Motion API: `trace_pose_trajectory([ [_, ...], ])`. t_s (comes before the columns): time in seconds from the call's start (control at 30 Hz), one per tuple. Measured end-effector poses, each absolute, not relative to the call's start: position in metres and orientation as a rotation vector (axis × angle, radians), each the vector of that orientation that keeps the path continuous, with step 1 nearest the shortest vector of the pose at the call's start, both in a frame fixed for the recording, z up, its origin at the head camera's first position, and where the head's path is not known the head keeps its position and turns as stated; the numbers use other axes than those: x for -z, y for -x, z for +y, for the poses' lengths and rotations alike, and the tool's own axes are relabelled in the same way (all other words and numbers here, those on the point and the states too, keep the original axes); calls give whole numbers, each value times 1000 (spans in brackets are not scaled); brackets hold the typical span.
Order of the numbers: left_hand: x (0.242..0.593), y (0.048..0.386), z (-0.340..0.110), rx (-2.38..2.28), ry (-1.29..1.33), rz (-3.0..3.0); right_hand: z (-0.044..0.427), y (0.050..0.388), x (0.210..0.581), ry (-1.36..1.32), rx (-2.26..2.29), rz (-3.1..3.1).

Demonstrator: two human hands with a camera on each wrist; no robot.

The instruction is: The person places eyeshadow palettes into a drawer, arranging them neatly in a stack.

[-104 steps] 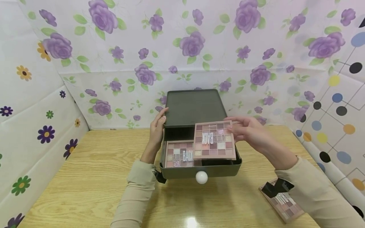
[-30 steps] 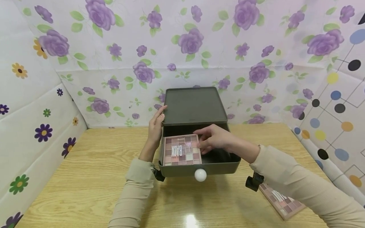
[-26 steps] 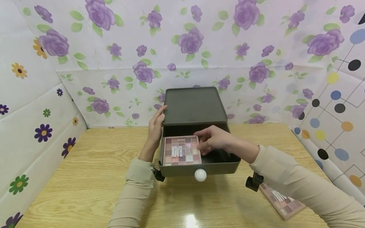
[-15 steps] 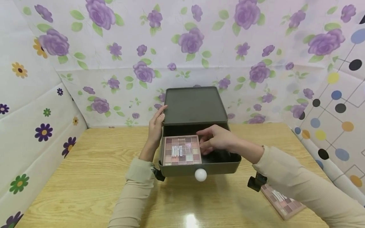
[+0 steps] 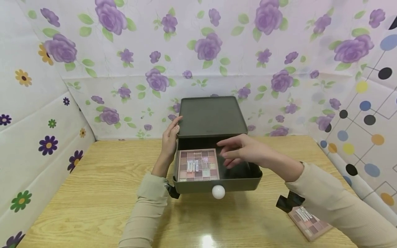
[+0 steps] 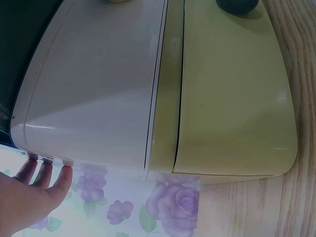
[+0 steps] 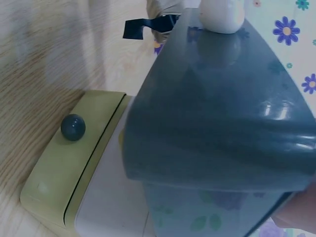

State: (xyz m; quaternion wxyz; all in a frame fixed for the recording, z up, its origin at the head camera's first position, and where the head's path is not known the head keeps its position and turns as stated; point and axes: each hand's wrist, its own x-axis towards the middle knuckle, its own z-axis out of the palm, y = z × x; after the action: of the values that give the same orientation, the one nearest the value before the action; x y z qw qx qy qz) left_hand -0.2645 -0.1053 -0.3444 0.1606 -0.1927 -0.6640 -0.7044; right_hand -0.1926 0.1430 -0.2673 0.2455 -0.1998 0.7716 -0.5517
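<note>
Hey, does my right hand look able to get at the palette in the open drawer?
Likely yes: your right hand is at the open drawer, beside the palette, with nothing visible between them.

A tabletop booth [image 5: 37, 117]; patterned sheets [image 5: 186, 41] enclose a wood-grain table [image 5: 114, 182] on three sides.

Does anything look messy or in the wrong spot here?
Maybe one thing: a makeup palette lies crooked on the table, while another palette sits neatly inside the open drawer. I see nothing spilled or broken.
</note>
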Motion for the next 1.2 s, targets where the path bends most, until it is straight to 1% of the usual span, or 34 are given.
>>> trace_pose_trajectory([
  [0.13, 358, 278, -108, 2001, 560, -1873, 149, 190, 263, 558, 1528, 2090],
  [0.73, 358, 276, -107, 1991, 556, -1877, 177, 180, 260, 629, 1551, 2060],
  [1.2, 357, 276, -107, 1990, 562, -1873, 217, 171, 266, 801, 1573, 2095],
])
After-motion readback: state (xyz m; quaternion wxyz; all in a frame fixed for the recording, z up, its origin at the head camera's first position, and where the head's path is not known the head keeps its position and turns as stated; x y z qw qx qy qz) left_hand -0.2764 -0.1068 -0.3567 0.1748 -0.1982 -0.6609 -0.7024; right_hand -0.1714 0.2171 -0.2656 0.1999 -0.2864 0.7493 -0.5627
